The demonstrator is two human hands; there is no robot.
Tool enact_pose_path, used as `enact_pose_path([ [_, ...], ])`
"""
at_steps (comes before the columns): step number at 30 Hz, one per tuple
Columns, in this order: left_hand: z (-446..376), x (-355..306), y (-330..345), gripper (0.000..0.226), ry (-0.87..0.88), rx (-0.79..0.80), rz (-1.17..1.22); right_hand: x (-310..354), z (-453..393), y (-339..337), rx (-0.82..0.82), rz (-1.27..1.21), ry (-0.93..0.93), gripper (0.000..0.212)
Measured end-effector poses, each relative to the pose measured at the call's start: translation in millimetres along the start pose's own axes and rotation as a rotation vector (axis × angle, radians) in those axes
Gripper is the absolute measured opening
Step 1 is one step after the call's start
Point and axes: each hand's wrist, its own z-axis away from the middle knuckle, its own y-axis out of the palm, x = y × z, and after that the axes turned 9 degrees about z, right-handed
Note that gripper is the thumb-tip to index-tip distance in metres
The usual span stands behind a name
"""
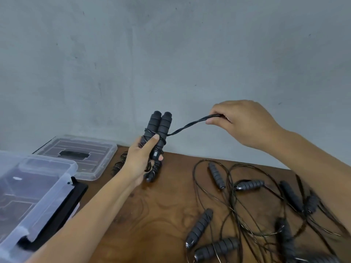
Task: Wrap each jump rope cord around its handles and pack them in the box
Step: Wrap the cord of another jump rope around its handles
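— First entry?

— Left hand (141, 160): raised above the far part of the table, fingers and thumb wrapped round a pair of grey foam handles (161, 128). The two handles stand upright, side by side and touching, with a few turns of black cord already lying across their middle.

— And the other hand?

— Right hand (245, 122): held up to the right of the handles and a little higher. Fingertips pinch a doubled length of the cord (190, 126), which runs from the handles up and rightward to that hand, with a slight sag.

— The box?

— Clear plastic box (47, 186): near left, open, one black latch showing on its near-right edge. I cannot tell what is inside. Its clear lid (91, 154) lies flat on the table just beyond it, against the wall.

— Anything finished?

— One wrapped bundle (153, 173): dark handles with cord wound round them, lying on the table right under the left hand, partly hidden by it. Another dark wound shape sits just left of the wrist, too hidden to describe.

— The rest of the stock?

— Loose jump ropes (247, 202): a tangle on the right half of the wooden table (161, 215), thin black cords looping over one another, several grey ridged handles scattered among them, some near the close edge, some under the right forearm. How many ropes, I cannot tell.

— Backdrop?

— Grey wall (171, 54), plain, marked with small scuffs.
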Motion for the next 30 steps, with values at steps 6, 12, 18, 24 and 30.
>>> enact_pose_path([
  [6, 8.7, 7.6, 9.6, 0.034, 0.015, 0.167, -0.413, 35.6, -9.8, -19.9, -0.042, 0.368, -0.231, 0.035],
  [12, 21.2, -2.8, 11.8, 0.024, 0.117, 0.383, -0.82, 43.6, -23.4, -22.7, 0.027, 0.445, -0.215, 0.031],
  [18, 28.1, -30.7, -1.0, 0.024, 0.147, 0.625, -0.93, 38.2, -33.6, -17.1, 0.156, 0.18, -0.049, 0.022],
  [24, 42.9, -61.6, -8.0, 0.031, 0.18, 0.747, -0.706, 29.1, -33.3, 1.1, 0.225, -0.363, 0.057, 0.027],
  [30, 52.5, -56.0, -15.3, 0.029, 0.159, 0.647, -0.36, 40.7, -18.2, 32.7, 0.341, -0.694, 0.127, 0.045],
])
